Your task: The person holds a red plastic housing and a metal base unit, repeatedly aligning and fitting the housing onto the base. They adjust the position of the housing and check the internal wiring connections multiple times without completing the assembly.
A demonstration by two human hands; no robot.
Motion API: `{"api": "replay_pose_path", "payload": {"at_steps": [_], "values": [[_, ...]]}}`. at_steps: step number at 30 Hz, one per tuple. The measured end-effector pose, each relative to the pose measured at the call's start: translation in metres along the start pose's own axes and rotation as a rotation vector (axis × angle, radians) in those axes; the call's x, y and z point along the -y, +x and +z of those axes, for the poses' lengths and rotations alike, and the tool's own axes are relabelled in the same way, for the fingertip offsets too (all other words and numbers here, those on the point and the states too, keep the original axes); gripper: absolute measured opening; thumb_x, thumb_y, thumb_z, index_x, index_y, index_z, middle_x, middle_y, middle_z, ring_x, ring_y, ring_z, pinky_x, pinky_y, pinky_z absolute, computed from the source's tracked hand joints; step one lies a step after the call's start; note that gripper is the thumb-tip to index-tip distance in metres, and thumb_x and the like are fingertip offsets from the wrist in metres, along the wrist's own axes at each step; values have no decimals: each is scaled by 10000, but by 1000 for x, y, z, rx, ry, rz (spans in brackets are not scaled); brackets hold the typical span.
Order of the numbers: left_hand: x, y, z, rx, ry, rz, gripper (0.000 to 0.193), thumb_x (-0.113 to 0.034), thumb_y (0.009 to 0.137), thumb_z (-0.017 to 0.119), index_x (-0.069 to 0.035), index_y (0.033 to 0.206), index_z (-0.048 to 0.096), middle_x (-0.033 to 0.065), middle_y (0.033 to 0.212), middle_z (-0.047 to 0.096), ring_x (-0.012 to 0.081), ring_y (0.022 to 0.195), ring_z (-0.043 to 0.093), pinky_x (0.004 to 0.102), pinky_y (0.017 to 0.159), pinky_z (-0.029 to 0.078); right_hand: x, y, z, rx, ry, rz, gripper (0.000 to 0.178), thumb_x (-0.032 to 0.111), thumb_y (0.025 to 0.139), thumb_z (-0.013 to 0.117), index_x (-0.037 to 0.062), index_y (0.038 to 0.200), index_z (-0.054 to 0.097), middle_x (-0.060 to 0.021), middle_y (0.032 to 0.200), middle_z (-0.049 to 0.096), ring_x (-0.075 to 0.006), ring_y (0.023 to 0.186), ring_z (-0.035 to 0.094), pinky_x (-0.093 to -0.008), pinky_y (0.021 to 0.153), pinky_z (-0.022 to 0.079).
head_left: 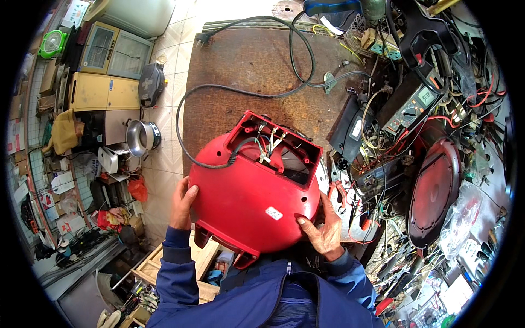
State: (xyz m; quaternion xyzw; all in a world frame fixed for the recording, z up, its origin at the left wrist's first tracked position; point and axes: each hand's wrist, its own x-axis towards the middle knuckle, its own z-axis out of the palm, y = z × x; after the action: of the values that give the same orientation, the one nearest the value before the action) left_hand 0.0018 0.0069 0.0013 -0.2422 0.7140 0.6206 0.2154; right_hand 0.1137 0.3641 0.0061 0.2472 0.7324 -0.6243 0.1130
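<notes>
A rounded red appliance housing [240,191] is held between both my hands at the near edge of the brown workbench [246,60]. My left hand [183,203] grips its left side, thumb on top. On its near right side my right hand [321,228] is closed, thumb pressed on the red shell and fingers partly hidden behind it. An open rectangular compartment at the far side shows loose wires with metal connectors [266,150]. A dark power cord [240,92] enters the shell by this compartment and loops over the bench.
Right of the housing lie a multimeter [411,109], red-handled pliers [340,191] and tangled wires. A round dark-red pan-like part [436,191] leans farther right. At left are a steel pot [143,138] and a yellow cabinet [104,92]. An open wooden drawer [205,257] sits below.
</notes>
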Motion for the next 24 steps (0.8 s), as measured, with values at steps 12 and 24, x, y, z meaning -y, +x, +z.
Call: {"api": "replay_pose_path", "payload": {"at_steps": [12,24], "values": [[5,2,-2,4,0,18,661,-347,912,684,56,1383,454,151,1332,552,221,1245,511,358,1093,362,-4,2,-2,23,-3,-21,866,328,773,849,-68,1419,429,-257,1198,654,-294,1116,656,-383,951,516],[5,2,-3,-3,-20,-1,661,-351,915,675,54,1386,447,148,1327,553,219,1241,513,354,1086,367,-8,3,0,27,46,-12,870,313,769,854,-69,1423,426,-246,1210,649,-292,1125,649,-387,959,514]]}}
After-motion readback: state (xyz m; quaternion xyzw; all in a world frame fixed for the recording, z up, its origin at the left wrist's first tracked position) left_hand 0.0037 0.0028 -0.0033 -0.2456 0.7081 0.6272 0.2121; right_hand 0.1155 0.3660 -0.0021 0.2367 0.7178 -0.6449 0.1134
